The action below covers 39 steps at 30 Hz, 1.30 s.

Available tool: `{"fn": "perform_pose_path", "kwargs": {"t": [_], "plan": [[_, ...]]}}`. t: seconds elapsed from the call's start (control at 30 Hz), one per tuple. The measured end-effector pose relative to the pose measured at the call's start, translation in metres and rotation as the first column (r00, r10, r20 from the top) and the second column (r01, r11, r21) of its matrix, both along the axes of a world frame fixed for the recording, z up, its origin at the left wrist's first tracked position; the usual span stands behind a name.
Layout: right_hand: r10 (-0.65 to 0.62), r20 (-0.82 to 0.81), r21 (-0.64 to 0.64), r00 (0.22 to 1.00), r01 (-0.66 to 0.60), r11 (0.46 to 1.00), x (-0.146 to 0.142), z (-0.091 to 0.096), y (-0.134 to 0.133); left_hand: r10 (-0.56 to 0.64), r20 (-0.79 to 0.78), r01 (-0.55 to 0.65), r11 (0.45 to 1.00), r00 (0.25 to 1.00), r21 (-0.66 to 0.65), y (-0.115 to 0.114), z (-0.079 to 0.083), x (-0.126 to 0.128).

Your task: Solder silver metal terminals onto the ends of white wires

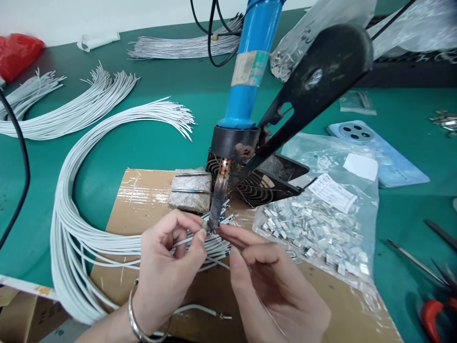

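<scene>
A blue-handled soldering iron (250, 76) stands tilted in a black stand (314, 81), its tip (217, 200) pointing down over a cardboard sheet (143, 200). My left hand (167, 271), a bangle on its wrist, pinches a thin white wire (185, 242) with a small metal piece at the tip of the iron. My right hand (271, 281) pinches a thin solder wire (264, 309) and points its fingertips at the same spot. A bundle of white wires (71, 190) curves from the left under both hands.
A plastic bag of small metal terminals (314, 228) lies right of the hands. A phone (378, 152) lies beyond it. More white wire bundles (78, 105) lie at the back left. Red-handled pliers (435, 314) and tweezers (414, 259) lie at the right. A grey sponge block (189, 190) sits by the iron.
</scene>
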State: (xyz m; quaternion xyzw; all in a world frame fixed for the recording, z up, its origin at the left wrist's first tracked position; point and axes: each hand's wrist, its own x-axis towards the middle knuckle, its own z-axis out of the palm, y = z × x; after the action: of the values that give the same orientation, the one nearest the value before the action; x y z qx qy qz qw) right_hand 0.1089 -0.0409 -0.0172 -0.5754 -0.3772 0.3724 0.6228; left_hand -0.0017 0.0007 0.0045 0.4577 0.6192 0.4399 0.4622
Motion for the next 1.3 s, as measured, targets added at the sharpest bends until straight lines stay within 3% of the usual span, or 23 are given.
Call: {"fn": "perform_pose_path", "kwargs": {"t": [1.3], "plan": [[-0.032,0.038,0.01,0.999,0.032,0.999,-0.0009,-0.0008,0.0,-0.029,-0.005,0.029,0.999,1.0,0.044,-0.001,0.0003,-0.0007]]}}
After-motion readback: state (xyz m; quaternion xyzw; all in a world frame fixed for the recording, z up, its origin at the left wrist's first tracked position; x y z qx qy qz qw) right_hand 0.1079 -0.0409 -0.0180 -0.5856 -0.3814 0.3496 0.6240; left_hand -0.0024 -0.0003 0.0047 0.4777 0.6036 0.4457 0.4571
